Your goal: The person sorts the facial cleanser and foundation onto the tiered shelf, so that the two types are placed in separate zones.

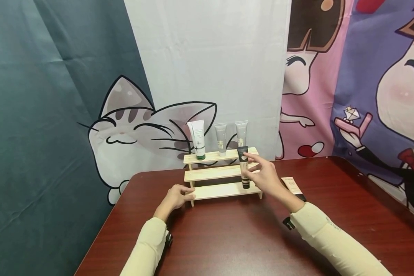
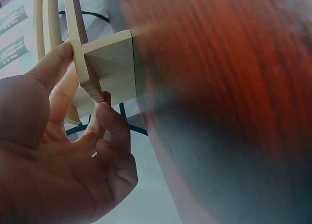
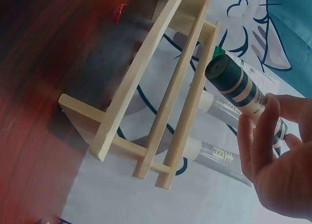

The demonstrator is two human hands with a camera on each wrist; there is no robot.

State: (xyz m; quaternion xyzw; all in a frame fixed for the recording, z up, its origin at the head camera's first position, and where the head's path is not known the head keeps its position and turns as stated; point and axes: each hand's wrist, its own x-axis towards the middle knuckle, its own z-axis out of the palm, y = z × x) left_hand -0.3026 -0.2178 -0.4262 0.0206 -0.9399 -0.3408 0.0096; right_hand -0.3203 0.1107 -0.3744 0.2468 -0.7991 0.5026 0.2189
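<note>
My right hand [image 1: 263, 177] pinches a beige tube with a black cap [image 1: 245, 168], held upright, cap end down, in front of the right part of a three-tier wooden display rack [image 1: 214, 190]. In the right wrist view the tube [image 3: 251, 103] stands apart from the shelves, fingers along its side. My left hand [image 1: 174, 198] grips the left end of the rack's lowest shelf; the left wrist view shows thumb and fingers around the shelf end [image 2: 85, 70]. On the top shelf stand a white tube with a green cap [image 1: 198, 140] and two grey tubes [image 1: 221, 140].
A beige tube with a black cap [image 1: 292, 187] lies on the reddish-brown table [image 1: 220, 237], right of the rack and beside the right forearm. Behind the table hangs a cloth backdrop [image 1: 214, 57] with cartoon figures.
</note>
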